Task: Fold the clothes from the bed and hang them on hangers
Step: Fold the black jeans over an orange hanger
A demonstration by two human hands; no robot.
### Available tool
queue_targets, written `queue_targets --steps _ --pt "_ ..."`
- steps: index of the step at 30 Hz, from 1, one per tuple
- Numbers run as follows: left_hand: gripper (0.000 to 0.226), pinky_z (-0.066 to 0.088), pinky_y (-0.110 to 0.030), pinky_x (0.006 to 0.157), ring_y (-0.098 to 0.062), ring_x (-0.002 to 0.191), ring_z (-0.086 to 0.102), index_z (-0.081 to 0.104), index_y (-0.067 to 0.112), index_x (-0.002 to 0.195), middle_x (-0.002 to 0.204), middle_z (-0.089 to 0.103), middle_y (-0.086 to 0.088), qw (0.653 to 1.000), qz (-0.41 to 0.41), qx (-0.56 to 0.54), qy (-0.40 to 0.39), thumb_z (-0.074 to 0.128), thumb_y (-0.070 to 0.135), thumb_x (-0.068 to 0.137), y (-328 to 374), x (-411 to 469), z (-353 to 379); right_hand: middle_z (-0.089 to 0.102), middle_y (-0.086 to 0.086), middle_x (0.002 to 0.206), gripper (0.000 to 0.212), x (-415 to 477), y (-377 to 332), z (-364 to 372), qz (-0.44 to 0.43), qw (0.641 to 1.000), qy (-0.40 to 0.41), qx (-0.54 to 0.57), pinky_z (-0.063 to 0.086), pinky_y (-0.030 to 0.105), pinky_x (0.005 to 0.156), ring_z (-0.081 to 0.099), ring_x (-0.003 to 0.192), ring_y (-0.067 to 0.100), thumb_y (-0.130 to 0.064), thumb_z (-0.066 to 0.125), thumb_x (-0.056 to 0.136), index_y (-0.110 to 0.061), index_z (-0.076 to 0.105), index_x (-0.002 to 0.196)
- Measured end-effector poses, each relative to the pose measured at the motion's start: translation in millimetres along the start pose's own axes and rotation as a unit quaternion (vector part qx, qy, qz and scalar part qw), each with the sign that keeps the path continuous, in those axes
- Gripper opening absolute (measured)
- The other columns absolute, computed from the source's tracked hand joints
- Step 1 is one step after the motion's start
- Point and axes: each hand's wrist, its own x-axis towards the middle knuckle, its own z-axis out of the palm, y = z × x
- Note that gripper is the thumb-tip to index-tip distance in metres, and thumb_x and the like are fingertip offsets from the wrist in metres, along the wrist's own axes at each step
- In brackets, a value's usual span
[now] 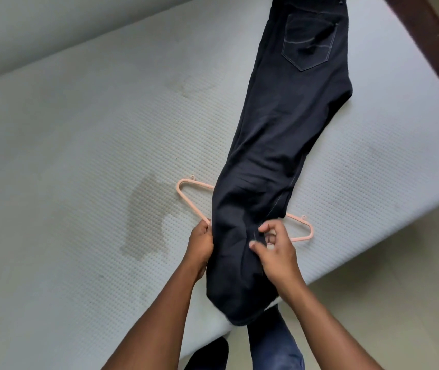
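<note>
Left hand (199, 248), right hand (274, 249), each grip seemingly tight on jeans (279, 129) across hanger (192, 205), stained mattress (79, 156) beneath

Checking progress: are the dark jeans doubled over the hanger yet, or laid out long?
Laid out long: the jeans stretch along the mattress, crossing the pink hanger; left hand and right hand grip the legs.

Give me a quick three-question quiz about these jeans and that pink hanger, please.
1. True or false: the dark jeans hide the middle of the pink hanger.
2. Which end of the jeans lies farthest from the person? A) leg hems B) back pocket C) neither
3. Fill in: the left hand and right hand both grip the ___.
Key: 1 true; 2 B; 3 jeans.
</note>
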Motion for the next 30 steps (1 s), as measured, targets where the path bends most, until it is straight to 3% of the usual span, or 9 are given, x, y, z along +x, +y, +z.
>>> queue_targets --steps 3,7,10,13,16,21,25,28,30 --pt "0.024 0.059 -0.038 0.075 -0.02 0.085 0.068 0.067 0.012 0.109 0.098 0.073 -0.007 1.0 0.003 -0.025 0.002 0.05 0.028 0.107 6.1 -4.2 0.7 0.067 -0.006 0.09 0.025 38.8 -19.1 7.1 -0.07 0.992 0.089 -0.053 0.047 0.025 0.08 0.062 0.084 0.014 -0.001 0.064 0.088 -0.026 0.065 0.085" --pt "0.03 0.064 -0.047 0.068 -0.025 0.07 0.071 0.06 0.009 0.111 0.089 0.071 -0.016 0.998 -0.004 -0.054 -0.022 0.038 0.029 0.113 12.4 -16.1 5.1 0.05 0.002 0.135 0.026 51.6 -30.0 -0.2 -0.138 0.934 0.097 -0.314 0.047 0.04 0.098 0.053 0.121 0.027 -0.04 0.066 0.092 -0.034 0.072 0.116" --pt "0.027 0.062 -0.047 0.072 -0.025 0.078 0.073 0.063 0.014 0.113 0.097 0.077 -0.013 0.997 0.012 -0.066 -0.025 0.04 0.028 0.111 18.3 -21.3 9.0 0.048 -0.008 0.119 0.033 28.3 -23.4 -10.0 -0.146 0.925 -0.012 -0.35 0.048 0.036 0.088 0.054 0.104 0.017 -0.058 0.069 0.084 -0.039 0.067 0.11" --pt "0.033 0.058 -0.039 0.062 -0.021 0.063 0.066 0.059 0.009 0.106 0.084 0.068 -0.014 0.997 0.015 -0.067 -0.021 0.04 0.036 0.112 24.0 -24.5 11.6 0.058 -0.014 0.093 0.01 42.4 -30.0 -18.7 -0.143 0.926 -0.111 -0.332 0.049 0.026 0.079 0.06 0.086 0.006 -0.025 0.073 0.085 -0.034 0.075 0.089" --pt "0.033 0.058 -0.034 0.057 -0.016 0.062 0.068 0.063 0.01 0.105 0.081 0.069 -0.009 0.996 0.005 -0.087 -0.012 0.042 0.034 0.112 33.2 -29.9 10.6 0.071 -0.016 0.074 0.026 91.3 -60.1 -10.6 -0.127 0.925 -0.191 -0.303 0.043 0.01 0.07 0.063 0.074 -0.004 -0.005 0.072 0.081 -0.027 0.083 0.074" --pt "0.032 0.064 -0.048 0.06 -0.036 0.06 0.071 0.053 0.005 0.098 0.069 0.067 -0.019 0.994 0.027 -0.096 -0.032 0.04 0.03 0.113 53.6 -35.3 13.3 0.066 0.001 0.076 0.028 119.5 -78.5 39.8 -0.062 0.824 -0.381 -0.414 0.044 0.028 0.07 0.061 0.074 0.017 -0.015 0.054 0.098 -0.017 0.065 0.072" --pt "0.031 0.063 -0.054 0.062 -0.045 0.067 0.073 0.049 0.006 0.096 0.074 0.067 -0.025 0.99 0.028 -0.126 -0.062 0.04 0.031 0.112 72.6 -34.4 9.8 0.069 0.014 0.083 0.036 124.4 -76.5 9.6 0.178 0.812 -0.542 -0.124 0.054 0.034 0.077 0.064 0.072 0.022 -0.028 0.049 0.104 -0.006 0.071 0.086" --pt "0.029 0.061 -0.043 0.051 -0.041 0.062 0.073 0.047 0.007 0.098 0.075 0.069 -0.026 0.99 0.022 -0.125 -0.064 0.04 0.031 0.112 81.2 -35.0 10.8 0.075 -0.001 0.096 0.021 135.2 -71.4 -6.1 0.055 0.819 -0.513 -0.25 0.054 0.028 0.088 0.069 0.088 0.013 -0.021 0.057 0.102 -0.013 0.077 0.104" --pt "0.03 0.058 -0.038 0.047 -0.039 0.059 0.072 0.047 0.007 0.097 0.074 0.069 -0.025 0.99 0.02 -0.128 -0.064 0.04 0.031 0.112 81.7 -35.4 11.3 0.075 -0.01 0.087 0.02 137.9 -73.5 -10.7 -0.029 0.833 -0.467 -0.296 0.053 0.027 0.084 0.066 0.082 0.004 -0.016 0.061 0.099 -0.021 0.08 0.095"
